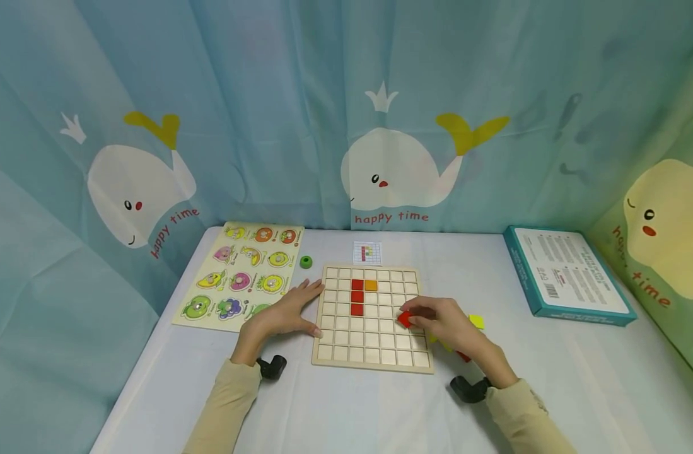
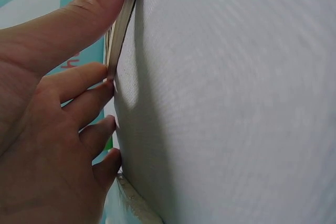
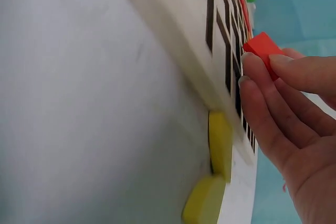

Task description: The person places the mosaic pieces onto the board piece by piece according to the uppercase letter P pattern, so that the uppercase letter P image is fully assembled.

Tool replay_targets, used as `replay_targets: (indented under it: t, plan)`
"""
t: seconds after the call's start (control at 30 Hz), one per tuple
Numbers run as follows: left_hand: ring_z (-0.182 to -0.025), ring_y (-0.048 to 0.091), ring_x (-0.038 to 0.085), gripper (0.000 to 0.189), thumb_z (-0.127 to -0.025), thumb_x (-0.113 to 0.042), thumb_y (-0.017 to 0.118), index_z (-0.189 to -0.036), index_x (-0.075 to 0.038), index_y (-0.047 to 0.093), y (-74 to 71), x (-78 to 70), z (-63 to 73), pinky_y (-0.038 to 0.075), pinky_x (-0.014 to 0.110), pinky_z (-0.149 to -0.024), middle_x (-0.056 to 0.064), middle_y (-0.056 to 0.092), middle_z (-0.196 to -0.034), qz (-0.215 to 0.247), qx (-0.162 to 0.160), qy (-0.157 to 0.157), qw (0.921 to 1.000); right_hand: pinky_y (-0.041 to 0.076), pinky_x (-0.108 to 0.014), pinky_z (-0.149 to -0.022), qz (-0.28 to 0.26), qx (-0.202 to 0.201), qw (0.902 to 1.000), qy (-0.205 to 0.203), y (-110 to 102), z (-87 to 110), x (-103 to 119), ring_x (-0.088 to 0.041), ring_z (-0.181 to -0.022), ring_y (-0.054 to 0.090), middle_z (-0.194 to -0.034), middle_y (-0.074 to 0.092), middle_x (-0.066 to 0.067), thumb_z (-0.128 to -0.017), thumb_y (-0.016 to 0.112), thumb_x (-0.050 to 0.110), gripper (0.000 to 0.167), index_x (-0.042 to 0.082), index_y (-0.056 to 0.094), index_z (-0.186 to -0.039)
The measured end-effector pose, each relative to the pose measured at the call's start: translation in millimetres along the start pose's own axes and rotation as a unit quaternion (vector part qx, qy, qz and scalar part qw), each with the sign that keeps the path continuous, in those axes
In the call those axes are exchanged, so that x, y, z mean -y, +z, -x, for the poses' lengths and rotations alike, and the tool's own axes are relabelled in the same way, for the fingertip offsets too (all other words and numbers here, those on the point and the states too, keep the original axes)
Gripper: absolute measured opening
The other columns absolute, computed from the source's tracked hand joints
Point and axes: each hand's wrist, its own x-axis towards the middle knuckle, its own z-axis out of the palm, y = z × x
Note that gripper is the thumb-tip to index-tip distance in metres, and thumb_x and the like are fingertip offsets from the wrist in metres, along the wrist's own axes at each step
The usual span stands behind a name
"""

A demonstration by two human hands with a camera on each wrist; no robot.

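A wooden grid board (image 1: 371, 356) lies flat on the white table. Three red tiles run down one of its columns, the middle one (image 1: 357, 296) among them, and an orange tile (image 1: 371, 285) sits right of the top one. My left hand (image 1: 286, 312) rests at the board's left edge, its thumb at the lower side and its fingers spread. With thumb and fingertips my right hand (image 1: 445, 321) pinches a red square tile (image 3: 264, 51) over the board's right side. Yellow tiles (image 3: 221, 142) lie beside the board under that hand, partly hidden in the head view.
A small pattern card (image 1: 367, 253) lies behind the board, with a green round piece (image 1: 306, 261) to its left. At the left is a fruit puzzle board (image 1: 207, 321); a teal-edged box (image 1: 573, 271) lies at the right. A whale-print curtain (image 1: 301, 157) hangs behind.
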Motion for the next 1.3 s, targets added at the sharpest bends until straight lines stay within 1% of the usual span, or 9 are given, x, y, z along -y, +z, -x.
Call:
replay_targets:
  t: [0.2, 0.37, 0.53, 0.67, 0.8, 1.03, 1.23, 1.3]
  plan:
    - [-0.161, 0.006, 0.032, 0.105, -0.078, -0.029, 0.090, -0.163, -0.009, 0.030, 0.1, -0.4, -0.4, 0.009, 0.054, -0.130, 0.007, 0.018, -0.173, 0.001, -0.002, 0.000, 1.0000, 0.061, -0.035, -0.088, -0.039, 0.015, 0.9991, 0.004, 9.9, -7.6, 6.7, -0.021, -0.099, 0.072, -0.118, 0.073, -0.012, -0.094, 0.071, 0.002, 0.024, 0.004, 0.073, -0.118]
    - [-0.161, 0.006, 0.031, 0.105, -0.078, -0.029, 0.090, -0.163, -0.010, 0.030, 0.5, -0.9, 0.0, 0.009, 0.053, -0.131, 0.006, 0.019, -0.173, 0.000, -0.004, -0.004, 1.0000, 0.062, -0.034, -0.088, -0.039, 0.026, 0.9987, -0.019, 17.5, -15.1, 13.4, -0.020, -0.098, 0.072, -0.117, 0.073, -0.013, -0.093, 0.072, 0.002, 0.027, 0.002, 0.073, -0.121]
    - [-0.161, 0.005, 0.030, 0.105, -0.079, -0.028, 0.090, -0.163, -0.010, 0.030, 0.6, -0.8, 0.1, 0.009, 0.053, -0.131, 0.006, 0.018, -0.173, 0.002, -0.002, -0.006, 1.0000, 0.062, -0.032, -0.086, -0.040, 0.034, 0.9976, -0.045, 24.5, -22.8, 20.9, -0.017, -0.092, 0.071, -0.113, 0.074, -0.014, -0.092, 0.073, 0.000, 0.027, -0.001, 0.074, -0.119]
    - [-0.161, 0.006, 0.031, 0.105, -0.079, -0.027, 0.090, -0.163, -0.010, 0.029, 0.0, -1.4, 0.7, 0.009, 0.054, -0.130, 0.007, 0.018, -0.173, 0.005, -0.001, -0.005, 1.0000, 0.061, -0.027, -0.081, -0.030, 0.036, 0.9970, -0.061, 31.1, -28.3, 26.4, -0.013, -0.088, 0.069, -0.107, 0.076, -0.010, -0.090, 0.076, 0.003, 0.026, -0.001, 0.075, -0.116]
    - [-0.161, 0.006, 0.033, 0.106, -0.079, -0.027, 0.090, -0.163, -0.009, 0.029, -0.4, -1.5, 1.0, 0.010, 0.056, -0.130, 0.008, 0.019, -0.173, 0.007, 0.000, -0.001, 1.0000, 0.059, -0.023, -0.079, -0.027, 0.042, 0.9970, -0.060, 36.4, -32.3, 31.6, -0.011, -0.087, 0.067, -0.105, 0.076, -0.006, -0.090, 0.077, 0.007, 0.025, 0.001, 0.076, -0.114]
    - [-0.161, 0.006, 0.033, 0.105, -0.080, -0.028, 0.089, -0.163, -0.008, 0.028, -1.2, -2.5, 0.8, 0.010, 0.055, -0.130, 0.008, 0.018, -0.173, 0.008, 0.004, 0.002, 1.0000, 0.056, -0.021, -0.074, -0.010, 0.053, 0.9966, -0.063, 43.3, -40.1, 39.4, -0.008, -0.081, 0.064, -0.094, 0.074, -0.001, -0.089, 0.079, 0.009, 0.022, 0.002, 0.077, -0.110]
    - [-0.161, 0.007, 0.033, 0.105, -0.080, -0.029, 0.089, -0.163, -0.009, 0.028, -1.9, -3.3, 1.5, 0.010, 0.056, -0.130, 0.008, 0.019, -0.173, 0.006, 0.002, -0.003, 1.0000, 0.054, -0.020, -0.071, 0.006, 0.065, 0.9952, -0.073, 49.3, -45.8, 46.0, -0.005, -0.077, 0.060, -0.089, 0.072, 0.001, -0.089, 0.080, 0.010, 0.021, 0.001, 0.077, -0.108]
    - [-0.161, 0.007, 0.033, 0.105, -0.080, -0.029, 0.089, -0.163, -0.009, 0.028, -1.8, -2.8, 1.3, 0.010, 0.056, -0.130, 0.007, 0.019, -0.173, 0.004, 0.002, -0.004, 1.0000, 0.053, -0.020, -0.070, 0.006, 0.069, 0.9952, -0.069, 50.7, -46.7, 47.3, -0.005, -0.076, 0.059, -0.087, 0.071, 0.002, -0.089, 0.080, 0.009, 0.021, 0.001, 0.077, -0.108]
